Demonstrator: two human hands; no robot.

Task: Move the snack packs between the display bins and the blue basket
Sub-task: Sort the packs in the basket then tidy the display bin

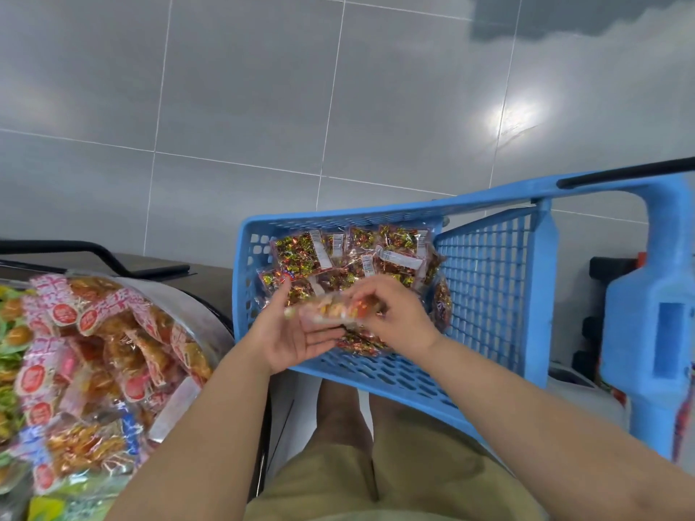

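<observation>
Head view. Over the blue basket (485, 280), the right hand (395, 317) is pinching a blurred snack pack (331, 312), its grip closed on the wrapper. The left hand (289, 332) is lying palm up beneath the pack, its grip open. Other packs (338, 257) are lying inside the basket, and more are filling the metal display bin (195, 306) at the left.

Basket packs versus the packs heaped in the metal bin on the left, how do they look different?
The basket packs hold small green, gold and red wrapped pieces; the bin packs hold larger orange-brown pieces. The basket packs carry white barcode strips, the bin packs round red labels. The basket packs lie low inside the blue basket; the bin packs pile up over the metal bin. Both come in clear plastic.
</observation>
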